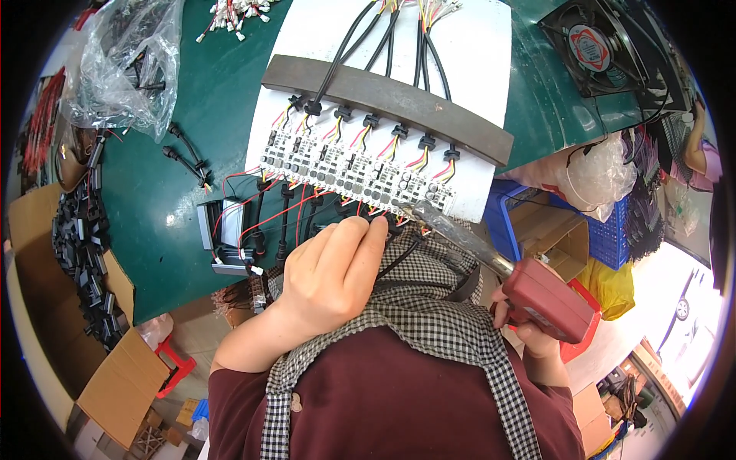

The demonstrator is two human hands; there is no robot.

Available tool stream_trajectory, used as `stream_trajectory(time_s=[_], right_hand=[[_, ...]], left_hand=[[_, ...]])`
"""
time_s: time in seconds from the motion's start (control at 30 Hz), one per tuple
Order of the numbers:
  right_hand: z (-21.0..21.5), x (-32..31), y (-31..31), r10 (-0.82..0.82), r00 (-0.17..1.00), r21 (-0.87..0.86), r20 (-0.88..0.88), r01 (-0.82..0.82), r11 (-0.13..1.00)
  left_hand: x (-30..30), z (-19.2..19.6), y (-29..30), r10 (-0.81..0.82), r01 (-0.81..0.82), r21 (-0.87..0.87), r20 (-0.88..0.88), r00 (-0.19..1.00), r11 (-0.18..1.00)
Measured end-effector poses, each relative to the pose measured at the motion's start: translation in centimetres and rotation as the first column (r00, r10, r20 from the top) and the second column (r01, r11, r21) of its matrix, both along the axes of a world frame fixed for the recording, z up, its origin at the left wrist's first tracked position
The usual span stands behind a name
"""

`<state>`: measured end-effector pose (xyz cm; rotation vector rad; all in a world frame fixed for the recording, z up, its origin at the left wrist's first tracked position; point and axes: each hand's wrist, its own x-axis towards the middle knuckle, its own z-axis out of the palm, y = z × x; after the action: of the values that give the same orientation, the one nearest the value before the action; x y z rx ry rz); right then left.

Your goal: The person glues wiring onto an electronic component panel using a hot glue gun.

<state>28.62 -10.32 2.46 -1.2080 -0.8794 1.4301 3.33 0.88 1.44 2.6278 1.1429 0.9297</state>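
Someone's right hand is wrapped around a red soldering gun, its barrel slanting leftward to the near edge of a row of white circuit boards. The left hand has its fingertips drawn together at that same edge, close to thin red wires; from where I stand, I can't tell whether they pinch one. The boards lie on a white sheet over the green table, just below a dark bar, with black cables running out beyond it. Silver casings sit to their left.
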Motion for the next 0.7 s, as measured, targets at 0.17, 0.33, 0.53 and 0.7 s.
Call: stream_trajectory(time_s=[0.17, 0.33, 0.53, 0.7], right_hand=[[0.27, -0.05, 0.25, -0.005, 0.998, 0.001, -0.068, 0.006, 1.000], [0.20, 0.27, -0.07, 0.001, 0.999, -0.020, -0.043, -0.002, 1.000], [0.09, 0.65, 0.00, 0.065, 0.998, 0.034, 0.026, -0.065, 0.997], [0.34, 0.11, 0.30, 0.002, 0.999, 0.027, 0.033, -0.003, 1.000]], left_hand=[[0.04, 0.14, -0.02, 0.000, 0.000, -0.008, -0.002, 1.000, 1.000], [0.11, 0.21, -0.07, -0.026, 0.027, 0.009, -0.044, 0.999, 1.000], [0.40, -0.03, -0.08, -0.015, 0.019, 0.046, -0.067, 0.998, 0.999], [0.46, -0.16, -0.07, -0.004, 0.006, 0.036, -0.041, 0.999, 0.999]])
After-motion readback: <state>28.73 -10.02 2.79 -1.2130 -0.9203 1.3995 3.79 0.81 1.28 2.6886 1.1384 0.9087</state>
